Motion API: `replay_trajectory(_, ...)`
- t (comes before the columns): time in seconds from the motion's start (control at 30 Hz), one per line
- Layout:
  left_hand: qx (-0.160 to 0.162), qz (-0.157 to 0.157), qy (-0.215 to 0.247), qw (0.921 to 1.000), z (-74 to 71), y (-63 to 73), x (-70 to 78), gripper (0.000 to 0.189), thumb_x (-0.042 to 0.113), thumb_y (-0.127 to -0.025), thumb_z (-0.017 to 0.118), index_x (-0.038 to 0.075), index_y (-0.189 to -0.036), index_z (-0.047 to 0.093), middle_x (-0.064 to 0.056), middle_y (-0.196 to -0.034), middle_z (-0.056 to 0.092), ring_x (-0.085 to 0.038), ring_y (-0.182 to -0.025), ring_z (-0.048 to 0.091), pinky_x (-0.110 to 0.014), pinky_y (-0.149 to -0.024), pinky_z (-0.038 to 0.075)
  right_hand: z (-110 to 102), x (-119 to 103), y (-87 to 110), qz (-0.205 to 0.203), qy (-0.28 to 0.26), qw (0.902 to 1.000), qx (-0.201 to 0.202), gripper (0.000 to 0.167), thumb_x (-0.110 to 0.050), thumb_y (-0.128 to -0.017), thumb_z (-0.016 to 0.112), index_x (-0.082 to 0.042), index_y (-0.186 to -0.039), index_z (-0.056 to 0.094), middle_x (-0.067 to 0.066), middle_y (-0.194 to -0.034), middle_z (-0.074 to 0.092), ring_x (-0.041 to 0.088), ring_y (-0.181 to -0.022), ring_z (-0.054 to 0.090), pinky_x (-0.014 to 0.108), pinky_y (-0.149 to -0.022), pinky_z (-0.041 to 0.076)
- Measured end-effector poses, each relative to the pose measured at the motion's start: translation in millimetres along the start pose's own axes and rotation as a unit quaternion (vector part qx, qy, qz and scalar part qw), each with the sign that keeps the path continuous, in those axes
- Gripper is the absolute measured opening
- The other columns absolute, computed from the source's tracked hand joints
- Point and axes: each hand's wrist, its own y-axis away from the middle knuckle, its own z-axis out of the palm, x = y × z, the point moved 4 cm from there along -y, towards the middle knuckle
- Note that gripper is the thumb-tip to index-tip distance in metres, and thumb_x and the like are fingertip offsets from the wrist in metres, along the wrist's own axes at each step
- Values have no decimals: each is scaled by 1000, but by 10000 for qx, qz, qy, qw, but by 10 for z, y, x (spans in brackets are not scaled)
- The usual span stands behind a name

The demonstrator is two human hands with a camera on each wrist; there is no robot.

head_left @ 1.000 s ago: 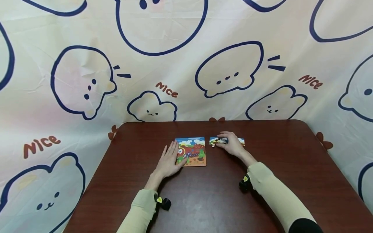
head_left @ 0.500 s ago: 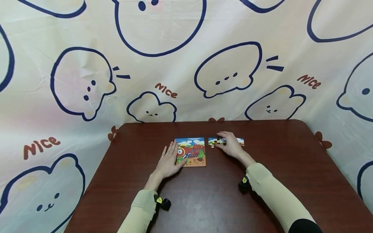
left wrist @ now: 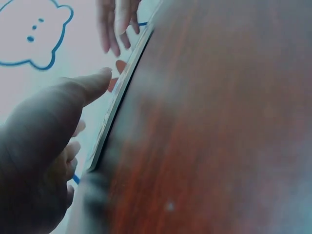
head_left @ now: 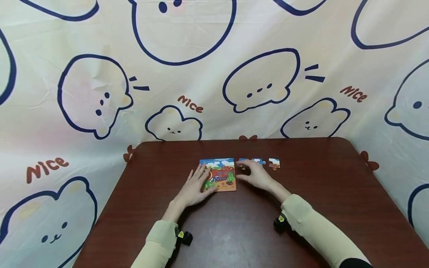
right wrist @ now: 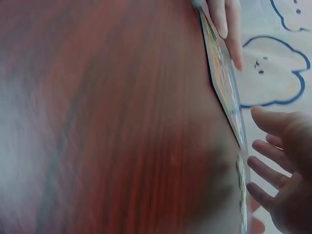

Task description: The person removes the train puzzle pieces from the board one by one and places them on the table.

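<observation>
A colourful square picture puzzle (head_left: 225, 173) with a train and clouds lies flat on the brown table. My left hand (head_left: 191, 190) is at its left side, fingers spread and overlapping its edge. Just off its right edge is my right hand (head_left: 258, 176), thumb and fingers apart with nothing between them. Behind that hand lie joined puzzle pieces (head_left: 259, 160) printed with sky, partly covered by its fingers. A single puzzle piece (head_left: 274, 163) sits a little to their right. From the right wrist, my right hand (right wrist: 287, 165) hovers beside the thin edge of the pieces, fingers loosely extended.
The brown table (head_left: 234, 230) runs to a back edge close beyond the puzzle. A pale fabric backdrop (head_left: 207, 85) with cartoon bears hangs behind and at both sides. Small black cameras (head_left: 280, 223) are strapped at both wrists.
My right hand has let go of the puzzle pieces and moved left toward the picture puzzle, uncovering a gap between the joined pieces and the single one. My left hand shifted slightly.
</observation>
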Motion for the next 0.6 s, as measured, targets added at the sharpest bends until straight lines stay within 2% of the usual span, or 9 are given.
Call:
replay_trajectory(0.13, -153, 204, -156, 9996, 18, 32, 77, 85, 58, -109, 62, 17, -176, 29, -12, -186, 16, -34, -175, 10, -63, -141, 8, 108, -79, -34, -187, 83, 9995, -233, 55, -23, -100, 84, -3, -149, 67, 15, -136, 73, 31, -122, 69, 53, -106, 59)
replay_trajectory(0.27, -260, 337, -215, 9989, 49, 53, 113, 80, 54, -111, 61, 16, -175, 32, -13, -185, 21, -38, -174, 14, -66, -140, 12, 231, -18, -105, -726, 232, 9968, -250, 57, -32, -97, 87, -5, -144, 70, 12, -126, 75, 26, -110, 68, 47, -94, 60)
replay_trajectory(0.37, -315, 334, -232, 9987, 69, 63, 123, 76, 51, -112, 60, 15, -174, 35, -13, -185, 24, -39, -173, 16, -66, -139, 16, 340, 121, -158, -951, 433, 9942, -245, 60, -40, -96, 88, -9, -145, 70, 11, -130, 75, 28, -115, 67, 50, -98, 58)
replay_trajectory(0.43, -335, 321, -253, 9986, 70, 66, 129, 74, 49, -113, 60, 15, -173, 36, -13, -184, 24, -39, -173, 16, -66, -139, 18, 384, 168, -178, -940, 566, 9936, -262, 64, -43, -95, 88, -11, -147, 69, 12, -136, 74, 32, -125, 65, 57, -106, 55)
replay_trajectory(0.53, -348, 312, -260, 9986, 61, 60, 136, 72, 47, -113, 59, 15, -173, 36, -12, -185, 23, -39, -174, 15, -66, -139, 18, 358, 92, -171, -757, 704, 9944, -241, 69, -41, -92, 91, -9, -148, 68, 17, -143, 71, 41, -137, 59, 69, -115, 47)
replay_trajectory(0.6, -335, 331, -258, 9986, 53, 55, 140, 72, 46, -113, 60, 14, -173, 36, -13, -185, 22, -39, -174, 15, -66, -139, 18, 342, 58, -177, -721, 770, 9943, -139, 71, -42, -90, 93, -8, -147, 69, 18, -140, 71, 42, -134, 59, 68, -113, 47)
